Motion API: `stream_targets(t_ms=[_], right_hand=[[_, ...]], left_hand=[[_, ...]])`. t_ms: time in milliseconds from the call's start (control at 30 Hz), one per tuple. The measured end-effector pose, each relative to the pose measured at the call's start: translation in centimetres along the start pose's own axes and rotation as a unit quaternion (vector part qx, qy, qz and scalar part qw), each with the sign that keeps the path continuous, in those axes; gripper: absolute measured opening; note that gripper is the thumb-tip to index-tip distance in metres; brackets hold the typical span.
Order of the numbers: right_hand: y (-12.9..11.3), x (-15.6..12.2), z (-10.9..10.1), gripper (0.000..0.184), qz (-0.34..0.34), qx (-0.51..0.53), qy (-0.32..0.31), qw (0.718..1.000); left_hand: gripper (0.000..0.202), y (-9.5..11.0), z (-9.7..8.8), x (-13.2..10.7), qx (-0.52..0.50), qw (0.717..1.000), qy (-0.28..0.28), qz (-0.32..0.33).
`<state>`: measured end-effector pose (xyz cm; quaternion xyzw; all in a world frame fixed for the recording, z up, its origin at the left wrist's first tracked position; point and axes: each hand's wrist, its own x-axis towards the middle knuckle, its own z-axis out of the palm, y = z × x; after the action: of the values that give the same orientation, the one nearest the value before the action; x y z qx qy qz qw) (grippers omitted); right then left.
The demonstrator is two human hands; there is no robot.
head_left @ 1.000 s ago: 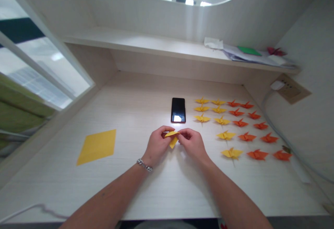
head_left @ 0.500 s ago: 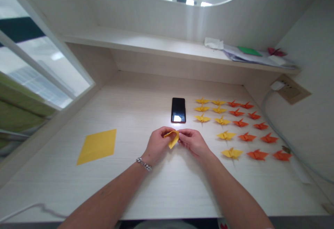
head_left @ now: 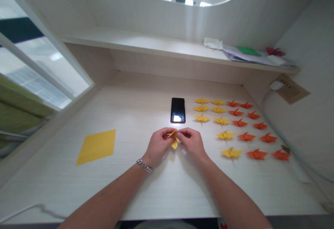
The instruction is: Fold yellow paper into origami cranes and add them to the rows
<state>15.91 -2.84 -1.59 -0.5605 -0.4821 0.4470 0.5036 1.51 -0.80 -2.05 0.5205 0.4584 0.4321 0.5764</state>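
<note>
A small folded piece of yellow origami paper (head_left: 174, 143) is held between both hands, its lower end pointing toward me. My left hand (head_left: 159, 143) pinches its left side, the fingers curled behind it. My right hand (head_left: 192, 141) pinches the upper right of the fold between thumb and fingers. Part of the paper is hidden by the fingertips. Just beyond the hands lies a black phone (head_left: 177, 110). To the right stand several yellow paper cranes (head_left: 225, 135) and several orange paper cranes (head_left: 246, 137) in rows. A flat yellow sheet (head_left: 96, 146) lies at the left.
A shelf (head_left: 146, 44) runs across the back, carrying papers (head_left: 250, 56), a green piece (head_left: 248, 51) and a crumpled tissue (head_left: 213, 43). On the right, a cable (head_left: 276, 128) hangs from a wall socket (head_left: 292, 88). A white cord (head_left: 23, 210) lies at the front left.
The yellow paper's loose, curved flap has been drawn in to a narrower, pointed shape. My right hand has shifted slightly left; both hands keep hold of the paper.
</note>
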Motion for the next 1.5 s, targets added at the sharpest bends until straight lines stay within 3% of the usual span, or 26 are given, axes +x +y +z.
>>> stream_targets(t_ms=[100,400,667,1200,1500], right_hand=[[-0.28,-0.21,-0.08,0.018,-0.049,-0.047,0.032,0.997],[-0.34,-0.63,0.04,0.011,-0.111,-0.117,0.069,0.984],[-0.52,-0.63,-0.17,0.011,-0.117,-0.105,0.046,0.987],[-0.04,-0.33,-0.26,0.011,-0.132,-0.119,0.039,0.983],[-0.13,-0.09,-0.7,0.009,-0.115,-0.135,0.006,0.984]], left_hand=[[0.027,0.28,0.22,-0.17,-0.038,0.999,-0.004,-0.011],[0.032,0.85,0.51,-0.53,-0.112,0.992,-0.049,-0.024],[0.036,0.59,0.34,-0.34,-0.096,0.994,-0.039,-0.027],[0.049,0.09,0.15,-0.39,-0.086,0.993,-0.075,-0.033],[0.029,0.0,0.2,-0.22,-0.028,0.997,-0.063,-0.021]])
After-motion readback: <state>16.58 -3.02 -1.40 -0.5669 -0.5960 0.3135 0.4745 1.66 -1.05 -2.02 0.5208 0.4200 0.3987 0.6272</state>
